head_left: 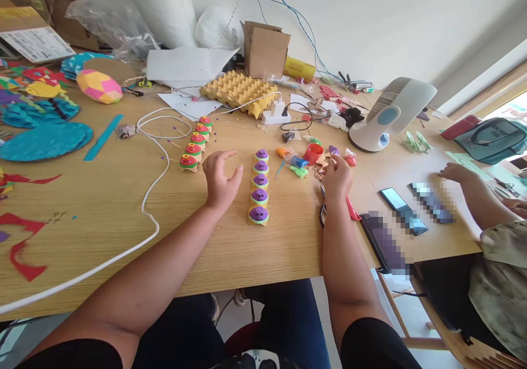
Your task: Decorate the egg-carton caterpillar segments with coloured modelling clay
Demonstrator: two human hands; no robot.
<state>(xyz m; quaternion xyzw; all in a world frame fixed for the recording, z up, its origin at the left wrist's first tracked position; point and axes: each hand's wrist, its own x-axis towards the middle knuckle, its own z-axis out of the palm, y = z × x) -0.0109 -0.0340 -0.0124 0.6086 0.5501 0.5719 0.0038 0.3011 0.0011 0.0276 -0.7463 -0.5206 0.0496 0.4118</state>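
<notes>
My left hand (222, 177) hovers over the table with fingers curved and thumb apart, holding nothing. It is between two egg-carton strips. On its right stands a strip topped with purple clay caps (259, 196) with dark eyes and green bands. On its left is a strip with red and green clay caps (192, 149). My right hand (338, 179) has its fingers drawn together at the clay pile; what they hold, if anything, is hidden. Near its fingertips are a purple clay lump (334, 150), an orange-red tub (313, 154) and a blue clay packet (299, 161). Scissors (322, 210) lie partly under my right forearm.
A white fan (391, 116) stands at back right, with phones (403, 211) in front. A co-worker's arm (473, 190) rests at far right. Behind lie a yellow egg tray (239, 91) and power strip (276, 115). A white cable (150, 215) crosses the left side.
</notes>
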